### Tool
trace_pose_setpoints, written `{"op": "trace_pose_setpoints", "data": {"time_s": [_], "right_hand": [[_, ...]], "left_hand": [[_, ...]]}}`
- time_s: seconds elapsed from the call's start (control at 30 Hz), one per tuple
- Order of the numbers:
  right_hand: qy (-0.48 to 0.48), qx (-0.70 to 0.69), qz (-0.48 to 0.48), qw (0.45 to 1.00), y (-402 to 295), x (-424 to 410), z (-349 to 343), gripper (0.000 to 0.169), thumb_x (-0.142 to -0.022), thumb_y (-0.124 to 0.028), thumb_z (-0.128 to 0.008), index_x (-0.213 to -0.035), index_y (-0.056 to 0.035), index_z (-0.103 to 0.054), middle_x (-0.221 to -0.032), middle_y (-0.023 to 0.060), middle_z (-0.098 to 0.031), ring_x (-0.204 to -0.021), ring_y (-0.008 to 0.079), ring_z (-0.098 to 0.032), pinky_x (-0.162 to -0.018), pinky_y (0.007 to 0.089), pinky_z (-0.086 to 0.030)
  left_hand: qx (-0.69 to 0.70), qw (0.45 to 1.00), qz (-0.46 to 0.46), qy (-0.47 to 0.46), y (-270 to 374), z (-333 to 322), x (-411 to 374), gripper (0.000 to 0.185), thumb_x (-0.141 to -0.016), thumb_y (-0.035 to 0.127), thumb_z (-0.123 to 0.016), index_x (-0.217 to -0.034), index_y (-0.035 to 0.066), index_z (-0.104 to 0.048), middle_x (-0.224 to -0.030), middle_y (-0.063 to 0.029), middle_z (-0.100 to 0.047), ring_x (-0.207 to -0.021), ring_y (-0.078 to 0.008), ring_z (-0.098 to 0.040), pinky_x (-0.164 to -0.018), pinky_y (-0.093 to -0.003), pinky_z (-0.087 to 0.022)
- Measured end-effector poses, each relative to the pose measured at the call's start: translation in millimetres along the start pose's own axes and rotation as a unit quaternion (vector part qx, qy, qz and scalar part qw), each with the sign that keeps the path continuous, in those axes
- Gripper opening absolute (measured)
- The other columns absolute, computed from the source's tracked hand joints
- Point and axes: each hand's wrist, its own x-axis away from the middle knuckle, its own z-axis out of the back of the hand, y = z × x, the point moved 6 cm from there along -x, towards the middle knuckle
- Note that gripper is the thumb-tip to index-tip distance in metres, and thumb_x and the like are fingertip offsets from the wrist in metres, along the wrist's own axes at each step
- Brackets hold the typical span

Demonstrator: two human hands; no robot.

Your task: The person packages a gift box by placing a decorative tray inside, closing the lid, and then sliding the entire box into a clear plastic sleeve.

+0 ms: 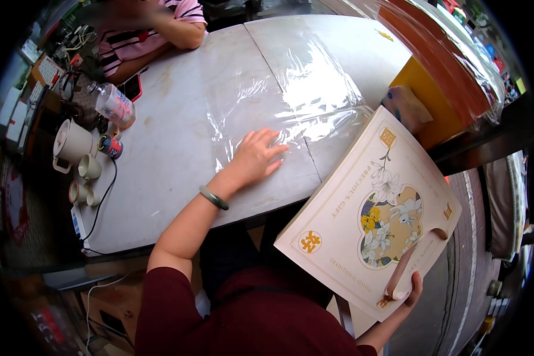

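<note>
My left hand [259,156], with a dark green bangle [213,198] at the wrist, lies spread over a clear plastic film [267,98] on the table. Its fingers are apart and grip nothing. Glare covers part of the film. My right hand [413,290] holds a flat cream gift box [342,222] by its lower right edge. The box is tilted, with its left corner over my lap beside the table edge. Printed lilies, a white rabbit and gold writing decorate its lid, and a brown ribbon handle [402,269] crosses one side.
Along the pale table [160,178] at left stand a plastic bottle [115,106], a white pitcher [73,141], several cups [90,167] and a small can [110,147]. A black cable runs there. Another person [155,35] leans at the far side near a red-edged phone [132,86]. Plastic-wrapped boxes [445,71] stand at right.
</note>
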Motion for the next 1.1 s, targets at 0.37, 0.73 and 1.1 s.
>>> {"op": "trace_pose_setpoints", "data": {"time_s": [0.37, 0.73, 1.1], "right_hand": [[-0.027, 0.055, 0.013, 0.998, -6.6, -5.5, 8.4, 0.061, -0.081, -0.033, -0.060, -0.126, 0.0049, -0.045, -0.110, 0.0182, -0.058, -0.097, 0.0279, -0.059, -0.084, 0.0387, -0.048], [0.012, 0.032, 0.010, 0.999, -8.5, 18.5, -18.2, 0.063, -0.077, -0.034, -0.063, -0.124, 0.0050, -0.046, -0.107, 0.0175, -0.058, -0.093, 0.0272, -0.059, -0.081, 0.0383, -0.049], [-0.072, 0.095, 0.034, 0.992, -12.1, 3.5, -3.5, 0.059, -0.081, -0.033, -0.061, -0.124, 0.0048, -0.048, -0.108, 0.0168, -0.060, -0.094, 0.0259, -0.061, -0.081, 0.0362, -0.050]], "left_hand": [[-0.031, 0.999, 0.022, 0.007, 5.5, -13.8, -5.9, 0.039, -0.079, 0.019, -0.066, -0.118, 0.020, -0.061, -0.134, -0.0164, -0.047, -0.126, -0.0367, -0.042, -0.101, -0.0535, -0.036], [-0.045, 0.999, 0.019, -0.005, 6.7, -18.6, -12.7, 0.058, -0.077, 0.021, -0.066, -0.132, 0.012, -0.048, -0.140, -0.0165, -0.041, -0.125, -0.0347, -0.043, -0.098, -0.0489, -0.038], [0.037, 0.998, 0.044, -0.005, 3.0, -5.2, -19.5, 0.064, -0.080, 0.033, -0.067, -0.136, 0.012, -0.044, -0.136, -0.0166, -0.044, -0.122, -0.0338, -0.046, -0.098, -0.0446, -0.040]]}}
